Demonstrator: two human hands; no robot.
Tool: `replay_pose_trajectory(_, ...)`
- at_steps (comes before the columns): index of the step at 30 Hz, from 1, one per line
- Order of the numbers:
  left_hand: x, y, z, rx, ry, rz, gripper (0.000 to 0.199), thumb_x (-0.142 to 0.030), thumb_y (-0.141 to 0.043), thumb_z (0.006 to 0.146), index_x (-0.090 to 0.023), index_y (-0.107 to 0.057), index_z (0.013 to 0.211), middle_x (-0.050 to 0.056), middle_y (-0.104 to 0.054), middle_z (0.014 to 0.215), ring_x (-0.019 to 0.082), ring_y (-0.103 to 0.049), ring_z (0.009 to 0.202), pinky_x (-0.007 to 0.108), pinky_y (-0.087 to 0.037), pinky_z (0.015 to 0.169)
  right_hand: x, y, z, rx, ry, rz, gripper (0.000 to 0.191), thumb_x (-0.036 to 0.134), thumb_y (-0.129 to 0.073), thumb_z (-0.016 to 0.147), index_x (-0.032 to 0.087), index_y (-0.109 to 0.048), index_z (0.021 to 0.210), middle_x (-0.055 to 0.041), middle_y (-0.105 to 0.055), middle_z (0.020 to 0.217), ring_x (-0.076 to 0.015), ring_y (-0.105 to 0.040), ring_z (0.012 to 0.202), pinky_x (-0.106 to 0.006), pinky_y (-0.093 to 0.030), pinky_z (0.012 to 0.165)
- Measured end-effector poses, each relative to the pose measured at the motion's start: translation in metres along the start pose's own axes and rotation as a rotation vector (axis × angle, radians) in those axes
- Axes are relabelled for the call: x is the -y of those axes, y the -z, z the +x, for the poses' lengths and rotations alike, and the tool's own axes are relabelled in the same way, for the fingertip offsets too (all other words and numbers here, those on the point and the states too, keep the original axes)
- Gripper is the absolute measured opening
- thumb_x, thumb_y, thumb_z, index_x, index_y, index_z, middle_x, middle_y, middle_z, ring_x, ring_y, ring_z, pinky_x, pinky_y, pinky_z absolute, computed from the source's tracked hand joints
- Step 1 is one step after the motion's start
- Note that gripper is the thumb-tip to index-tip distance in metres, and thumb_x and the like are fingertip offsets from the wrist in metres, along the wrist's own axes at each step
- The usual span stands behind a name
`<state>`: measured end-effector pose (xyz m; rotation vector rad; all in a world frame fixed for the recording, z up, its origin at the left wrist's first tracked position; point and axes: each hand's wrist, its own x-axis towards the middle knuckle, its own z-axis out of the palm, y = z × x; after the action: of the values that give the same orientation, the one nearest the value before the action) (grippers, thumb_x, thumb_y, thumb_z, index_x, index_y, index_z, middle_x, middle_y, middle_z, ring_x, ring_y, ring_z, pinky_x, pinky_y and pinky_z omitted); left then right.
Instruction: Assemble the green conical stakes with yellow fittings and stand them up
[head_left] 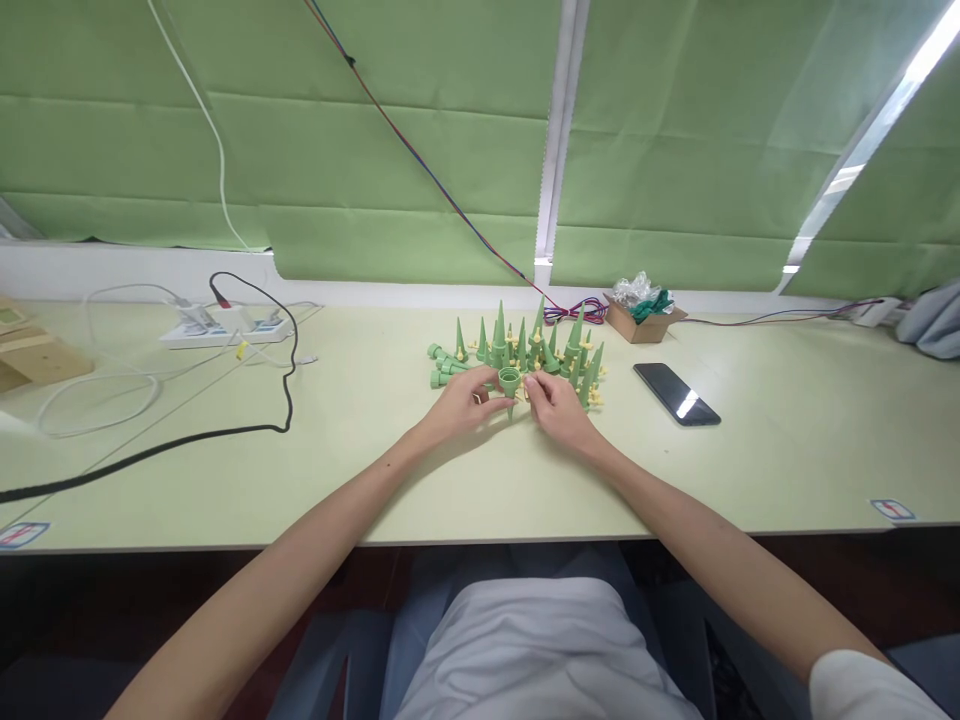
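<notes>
Between the thumb and fingers of my left hand is a green plant watering spike, its round hollow end up and its point down. My right hand is closed in a pinch at the spike's right side, on a small yellow valve that its fingers largely cover. Just behind both hands stand several green spikes, points up, many with yellow valves at their sides. Several green tube-like pieces lie to the left of this group.
A black phone lies on the table to the right. Behind it sits a cardboard box with plastic and green material inside. At the left are a power strip, loose cables and wooden pieces. Green blinds hang behind.
</notes>
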<state>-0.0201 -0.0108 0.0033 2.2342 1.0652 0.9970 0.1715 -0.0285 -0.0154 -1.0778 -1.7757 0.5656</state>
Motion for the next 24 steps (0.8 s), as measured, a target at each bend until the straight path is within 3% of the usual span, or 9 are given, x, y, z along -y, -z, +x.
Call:
replay_pose_trajectory(7, 0.001, -0.003, 0.002, -0.046, 0.016, 0.039, 0.028, -0.041, -0.067, 0.082, -0.020, -0.051, 0.089, 0.000, -0.057, 0.082, 0.011, -0.050, 0.060, 0.026, -0.037, 0.056, 0.002, -0.002, 0.001, -0.037, -0.001, 0.016, 0.040, 0.048, -0.040, 0.099, 0.022, -0.041, 0.068, 0.0026, -0.043, 0.060, -0.0144, -0.040, 0.058, -0.029, -0.031, 0.058)
replay_pose_trajectory(12, -0.007, 0.000, 0.001, -0.011, 0.092, -0.011, 0.031, -0.044, -0.065, 0.083, -0.019, -0.051, 0.074, -0.002, -0.052, 0.065, 0.011, -0.045, 0.056, 0.025, -0.035, 0.054, 0.003, -0.002, 0.000, -0.032, -0.025, 0.096, 0.038, 0.049, -0.043, 0.097, 0.022, -0.044, 0.071, 0.0024, -0.044, 0.060, -0.0145, -0.042, 0.058, -0.029, -0.033, 0.056)
replay_pose_trajectory(17, -0.004, 0.000, 0.001, 0.105, 0.210, -0.196, 0.039, -0.054, -0.054, 0.090, -0.016, -0.062, 0.080, -0.002, -0.050, 0.055, 0.012, -0.045, 0.049, 0.025, -0.036, 0.049, 0.001, -0.002, 0.001, -0.053, 0.000, 0.134, 0.035, 0.046, -0.046, 0.097, 0.022, -0.047, 0.073, 0.0023, -0.046, 0.064, -0.0129, -0.041, 0.056, -0.028, -0.034, 0.055)
replay_pose_trajectory(24, -0.004, 0.000, 0.006, 0.154, 0.351, -0.534, 0.064, -0.074, -0.045, 0.087, -0.015, -0.060, 0.069, 0.006, -0.058, 0.061, 0.013, -0.054, 0.049, 0.026, -0.042, 0.044, 0.002, -0.002, 0.001, -0.035, 0.032, 0.138, 0.029, 0.042, -0.049, 0.096, 0.021, -0.054, 0.077, 0.0008, -0.053, 0.068, -0.0133, -0.046, 0.058, -0.028, -0.037, 0.057)
